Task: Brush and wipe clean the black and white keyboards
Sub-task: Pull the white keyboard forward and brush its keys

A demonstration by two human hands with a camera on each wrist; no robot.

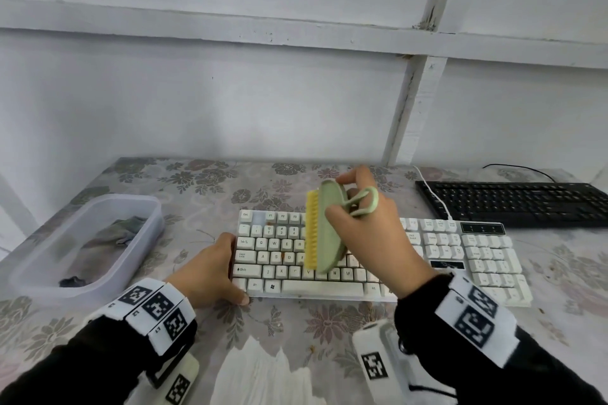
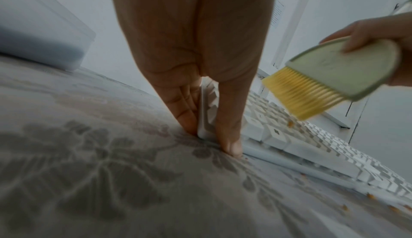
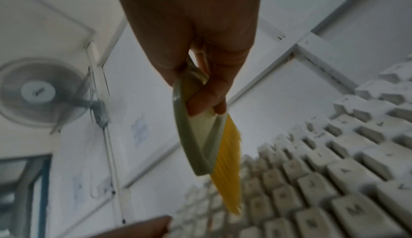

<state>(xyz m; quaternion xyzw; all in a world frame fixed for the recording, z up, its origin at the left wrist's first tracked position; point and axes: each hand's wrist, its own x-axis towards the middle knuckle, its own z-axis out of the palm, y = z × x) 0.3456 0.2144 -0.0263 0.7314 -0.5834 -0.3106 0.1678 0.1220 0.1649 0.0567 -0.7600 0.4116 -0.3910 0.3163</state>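
Note:
The white keyboard lies across the middle of the flowered table; its keys look grimy and orange crumbs lie beside it. My left hand grips its left end, thumb at the front corner and fingers along the side edge. My right hand holds a green brush with yellow bristles tilted to the left, lifted just above the letter keys. The brush hangs from my fingers by its loop handle. The black keyboard lies at the back right.
A clear plastic tub with a crumpled cloth inside stands at the left. White paper tissue lies at the near edge. A white cable crosses the black keyboard's left end. The wall stands close behind the table.

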